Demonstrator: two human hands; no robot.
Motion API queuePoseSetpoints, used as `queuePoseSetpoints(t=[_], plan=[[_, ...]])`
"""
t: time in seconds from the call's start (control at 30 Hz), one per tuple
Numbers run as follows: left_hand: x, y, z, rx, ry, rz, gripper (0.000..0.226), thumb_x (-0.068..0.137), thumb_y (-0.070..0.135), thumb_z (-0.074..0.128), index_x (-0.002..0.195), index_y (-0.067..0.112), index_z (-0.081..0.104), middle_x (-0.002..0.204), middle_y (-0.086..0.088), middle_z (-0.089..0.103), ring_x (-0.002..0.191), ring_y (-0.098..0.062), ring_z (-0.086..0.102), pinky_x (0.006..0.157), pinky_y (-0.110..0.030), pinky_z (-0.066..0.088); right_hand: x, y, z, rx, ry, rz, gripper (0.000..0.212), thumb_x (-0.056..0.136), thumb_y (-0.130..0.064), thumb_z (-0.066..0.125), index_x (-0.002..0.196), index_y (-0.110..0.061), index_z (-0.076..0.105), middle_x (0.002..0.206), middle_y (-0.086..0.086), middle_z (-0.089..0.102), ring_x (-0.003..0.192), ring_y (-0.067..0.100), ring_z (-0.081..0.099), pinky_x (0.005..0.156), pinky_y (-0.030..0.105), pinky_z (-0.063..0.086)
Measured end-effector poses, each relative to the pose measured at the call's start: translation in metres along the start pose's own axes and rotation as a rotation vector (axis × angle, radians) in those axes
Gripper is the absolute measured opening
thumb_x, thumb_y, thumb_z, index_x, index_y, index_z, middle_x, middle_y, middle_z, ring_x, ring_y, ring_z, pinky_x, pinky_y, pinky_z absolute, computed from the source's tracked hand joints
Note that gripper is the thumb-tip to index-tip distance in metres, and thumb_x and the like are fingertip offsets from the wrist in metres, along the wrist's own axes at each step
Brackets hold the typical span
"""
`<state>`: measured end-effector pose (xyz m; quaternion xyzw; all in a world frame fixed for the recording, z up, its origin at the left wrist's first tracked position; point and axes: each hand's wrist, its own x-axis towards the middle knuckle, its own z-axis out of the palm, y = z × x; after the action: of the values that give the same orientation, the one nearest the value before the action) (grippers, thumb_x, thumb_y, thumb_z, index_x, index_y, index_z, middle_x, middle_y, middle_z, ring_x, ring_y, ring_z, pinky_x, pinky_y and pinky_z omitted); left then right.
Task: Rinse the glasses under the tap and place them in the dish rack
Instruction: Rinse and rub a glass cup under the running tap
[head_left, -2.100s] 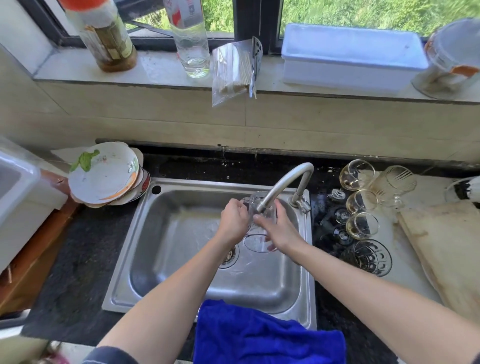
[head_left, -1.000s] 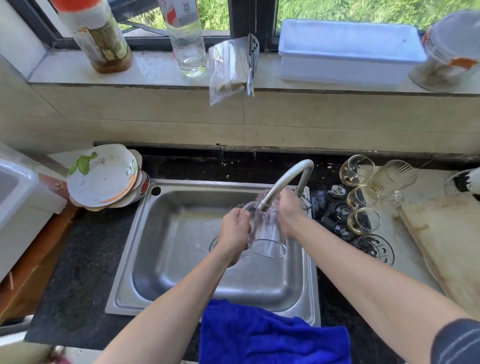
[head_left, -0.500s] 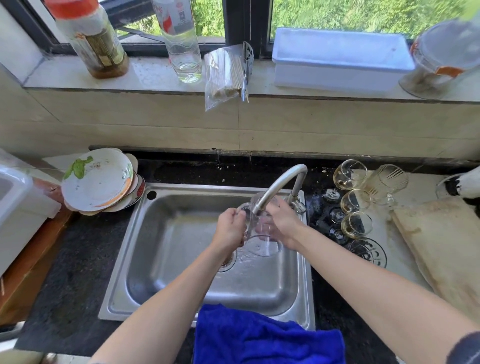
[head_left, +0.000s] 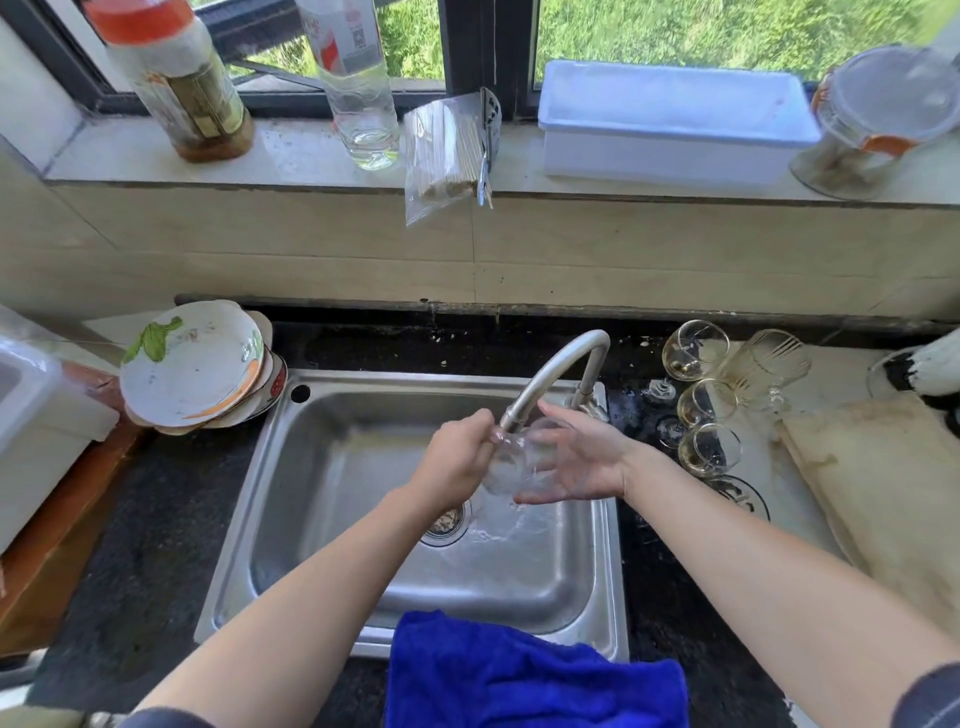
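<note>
**Control:** What does the head camera give you?

**Operator:** I see two bare forearms reaching over the sink (head_left: 234, 519). The glass (head_left: 511, 467) is right under the spout of the tap (head_left: 550, 371), above the drain, between the two hands. Water spreads over the sink floor below it.

**Control:** Grip?

**Operator:** The left hand (head_left: 457, 460) has its fingers curled round the glass from the left, so it is grasping it. The right hand (head_left: 584, 462) is released, with fairly straight fingers and the palm laid against the glass's right side. I cannot tell which end of the glass is up, because it is clear and blurred by water.

**Control:** The other glasses?

**Operator:** On the dark counter right of the sink I count three small glasses (head_left: 706, 402) in a row running front to back. A ribbed tumbler (head_left: 766, 364) stands just beside the rear two. A pale cutting board (head_left: 883, 493) lies further right.

**Control:** And around them?

**Operator:** A tilted stack of plates (head_left: 192, 364) sits at the sink's back left corner, and a white tub (head_left: 36, 426) is at the left edge. A blue cloth (head_left: 519, 675) hangs over the sink's near rim. On the sill I see an orange-capped bottle (head_left: 176, 83), a clear bottle (head_left: 358, 104), a bag of sticks (head_left: 447, 150) and a white lidded box (head_left: 670, 119).
</note>
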<state>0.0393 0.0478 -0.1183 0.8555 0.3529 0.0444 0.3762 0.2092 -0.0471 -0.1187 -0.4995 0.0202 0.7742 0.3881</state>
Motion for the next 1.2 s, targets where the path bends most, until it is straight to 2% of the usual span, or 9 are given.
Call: queuePoseSetpoints(t=[0.17,0.53,0.7,0.83,0.93,1.0,1.03,1.13,1.2], plan=[[-0.001,0.002,0.003,-0.166,-0.046,-0.230,0.030,0.100,0.024,0.043,0.073,0.011,0.049,0.067,-0.010,0.064,0.063,-0.033,0.064,0.057,-0.037,0.050,0.004,0.001,0.013,0.097,0.065,-0.161,0.067,0.090,-0.072,0.033,0.116,-0.016,0.059,0.113,0.016,0.060,0.073,0.029,0.060,0.068,0.038,0.047],[-0.004,-0.005,0.009,-0.632,0.125,-0.587,0.016,0.100,0.011,0.035,0.087,0.004,0.042,0.048,-0.014,0.046,0.024,-0.015,0.043,0.029,-0.019,0.034,0.014,0.047,0.059,-0.367,0.386,-0.521,0.049,0.103,-0.048,0.028,0.144,-0.023,0.039,0.142,0.006,0.049,0.120,0.021,0.052,0.106,0.042,0.035],[-0.001,-0.002,0.004,-0.618,0.123,-0.559,0.021,0.099,0.009,0.033,0.081,0.004,0.042,0.046,-0.014,0.045,0.024,-0.016,0.042,0.030,-0.019,0.033,0.015,0.000,0.071,-0.250,0.450,-0.410,0.042,0.104,-0.043,0.028,0.084,-0.019,0.055,0.067,-0.003,0.059,0.060,0.013,0.054,0.057,0.024,0.049],[0.000,-0.015,-0.006,-0.581,0.210,-0.604,0.027,0.098,0.008,0.034,0.076,0.000,0.048,0.042,-0.010,0.047,0.024,-0.015,0.045,0.032,-0.021,0.037,0.000,0.042,0.083,-0.471,0.345,-0.507,0.028,0.106,-0.038,0.029,0.116,-0.027,0.052,0.095,-0.011,0.061,0.076,0.005,0.060,0.065,0.027,0.055],[-0.007,0.002,0.000,-0.608,0.110,-0.557,0.029,0.097,0.004,0.034,0.070,0.004,0.045,0.038,-0.008,0.046,0.023,-0.016,0.044,0.028,-0.017,0.032,0.010,0.006,0.074,-0.473,0.459,-0.580,0.033,0.106,-0.031,0.030,0.091,-0.014,0.053,0.073,-0.001,0.055,0.070,0.016,0.054,0.073,0.032,0.047],[-0.007,0.008,0.008,-0.610,0.103,-0.535,0.030,0.098,0.006,0.033,0.070,0.004,0.043,0.037,-0.009,0.045,0.023,-0.017,0.044,0.028,-0.018,0.032,0.011,-0.011,0.076,-0.494,0.488,-0.613,0.035,0.106,-0.031,0.029,0.096,-0.006,0.053,0.120,0.007,0.028,0.118,0.027,0.024,0.083,0.033,0.046],[-0.006,0.007,0.008,-0.605,0.130,-0.541,0.032,0.098,0.006,0.033,0.068,0.004,0.043,0.036,-0.008,0.044,0.023,-0.018,0.043,0.029,-0.018,0.033,0.009,-0.006,0.077,-0.528,0.480,-0.626,0.031,0.106,-0.031,0.032,0.097,-0.008,0.051,0.087,-0.008,0.036,0.084,0.011,0.035,0.080,0.025,0.045],[-0.002,-0.006,0.000,-0.602,0.195,-0.586,0.034,0.099,0.005,0.034,0.066,0.004,0.045,0.037,-0.010,0.044,0.024,-0.019,0.044,0.031,-0.022,0.038,0.007,0.038,0.075,-0.708,0.417,-0.576,0.037,0.104,-0.043,0.033,0.132,-0.021,0.042,0.117,-0.013,0.048,0.112,0.009,0.048,0.095,0.029,0.042],[-0.006,0.001,-0.002,-0.599,0.138,-0.561,0.032,0.099,0.007,0.034,0.069,0.005,0.044,0.044,-0.014,0.045,0.025,-0.017,0.045,0.030,-0.022,0.037,0.019,0.031,0.064,-0.690,0.461,-0.603,0.032,0.103,-0.044,0.031,0.122,-0.024,0.047,0.110,-0.011,0.052,0.095,0.010,0.053,0.080,0.026,0.047]])
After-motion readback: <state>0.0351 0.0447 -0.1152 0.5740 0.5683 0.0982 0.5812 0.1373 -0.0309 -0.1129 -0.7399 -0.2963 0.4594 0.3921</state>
